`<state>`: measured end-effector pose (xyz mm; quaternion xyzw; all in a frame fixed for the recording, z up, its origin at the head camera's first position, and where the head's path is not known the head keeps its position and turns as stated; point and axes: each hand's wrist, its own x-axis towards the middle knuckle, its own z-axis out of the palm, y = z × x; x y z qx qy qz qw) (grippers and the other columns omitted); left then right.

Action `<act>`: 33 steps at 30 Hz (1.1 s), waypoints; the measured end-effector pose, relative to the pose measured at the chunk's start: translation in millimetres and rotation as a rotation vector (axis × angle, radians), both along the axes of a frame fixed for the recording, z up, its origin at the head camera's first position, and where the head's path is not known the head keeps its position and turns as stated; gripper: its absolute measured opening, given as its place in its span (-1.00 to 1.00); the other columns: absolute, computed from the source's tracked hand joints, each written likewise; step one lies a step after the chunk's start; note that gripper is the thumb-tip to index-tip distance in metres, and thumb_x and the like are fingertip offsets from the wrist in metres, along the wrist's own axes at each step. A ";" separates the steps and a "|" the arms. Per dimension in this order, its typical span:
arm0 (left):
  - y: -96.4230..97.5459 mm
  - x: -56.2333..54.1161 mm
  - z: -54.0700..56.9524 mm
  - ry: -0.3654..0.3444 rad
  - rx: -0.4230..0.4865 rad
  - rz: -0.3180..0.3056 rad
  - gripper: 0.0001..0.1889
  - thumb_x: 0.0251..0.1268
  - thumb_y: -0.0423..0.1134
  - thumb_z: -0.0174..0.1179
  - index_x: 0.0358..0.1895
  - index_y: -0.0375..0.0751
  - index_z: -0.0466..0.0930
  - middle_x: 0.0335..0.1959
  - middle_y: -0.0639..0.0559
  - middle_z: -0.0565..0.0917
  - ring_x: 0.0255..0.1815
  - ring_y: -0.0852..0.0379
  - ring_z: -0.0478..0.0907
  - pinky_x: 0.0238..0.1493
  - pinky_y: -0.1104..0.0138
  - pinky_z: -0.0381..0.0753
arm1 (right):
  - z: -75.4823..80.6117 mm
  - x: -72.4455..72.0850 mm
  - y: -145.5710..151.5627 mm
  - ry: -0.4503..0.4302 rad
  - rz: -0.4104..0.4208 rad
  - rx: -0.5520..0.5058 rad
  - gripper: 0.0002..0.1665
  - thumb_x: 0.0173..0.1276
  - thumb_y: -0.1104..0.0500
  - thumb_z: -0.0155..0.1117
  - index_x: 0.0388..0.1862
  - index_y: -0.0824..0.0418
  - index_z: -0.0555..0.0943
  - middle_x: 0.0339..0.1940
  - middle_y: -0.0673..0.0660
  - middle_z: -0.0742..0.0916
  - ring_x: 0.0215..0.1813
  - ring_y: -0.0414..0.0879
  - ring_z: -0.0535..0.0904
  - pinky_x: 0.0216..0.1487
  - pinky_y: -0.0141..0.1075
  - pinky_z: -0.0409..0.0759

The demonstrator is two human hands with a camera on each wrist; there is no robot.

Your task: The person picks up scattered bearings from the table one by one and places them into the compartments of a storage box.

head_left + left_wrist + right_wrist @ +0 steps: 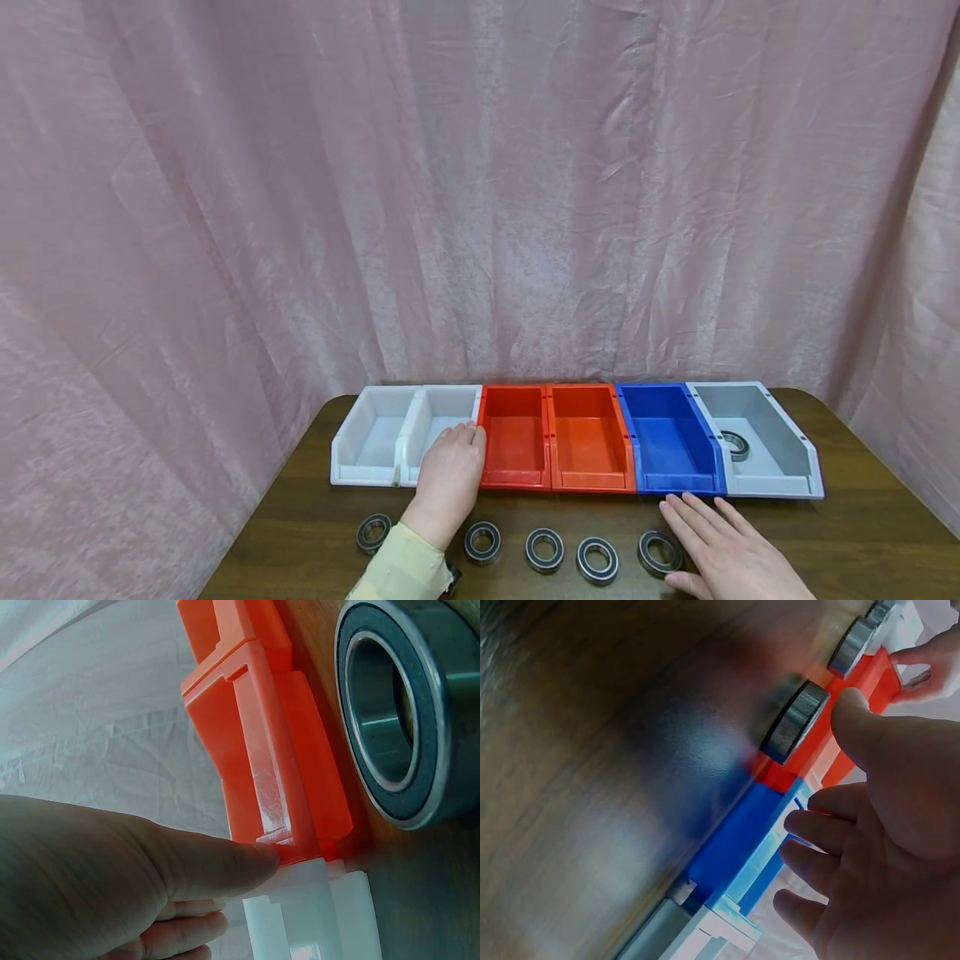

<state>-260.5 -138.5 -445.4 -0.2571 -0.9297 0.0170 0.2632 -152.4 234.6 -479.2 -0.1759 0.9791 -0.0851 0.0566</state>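
My left hand (450, 467) reaches over the right-hand white bin (442, 408), its fingers at the wall shared with the red bin (513, 442). In the left wrist view its thumb (225, 864) lies straight at the front corner where the red and white bins meet; the other fingers are partly hidden. On the table, my right hand (723, 546) spreads its fingers, thumb tip right at a ball bearing (660, 553) and fingertips near the front of the blue bin (667, 442). The right wrist view shows that palm holding nothing.
Several more bearings stretch in a row before the bins, among them one (597, 560) and another (482, 542). One bearing (736, 446) lies inside the grey bin (772, 442). An orange bin (592, 442) and another white bin (375, 425) complete the row. A pink curtain (480, 192) hangs behind.
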 end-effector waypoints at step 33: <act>0.3 0.0 -0.7 -0.010 -0.014 0.015 -0.48 0.13 -0.33 0.70 0.17 -0.35 0.76 0.13 -0.22 0.82 0.08 -0.09 0.78 0.27 0.11 0.75 | -14.6 -6.6 6.1 -0.075 -0.024 -0.037 0.07 0.43 -0.39 0.44 0.58 0.37 0.50 0.58 0.34 0.58 0.64 0.45 0.35 0.61 0.52 0.09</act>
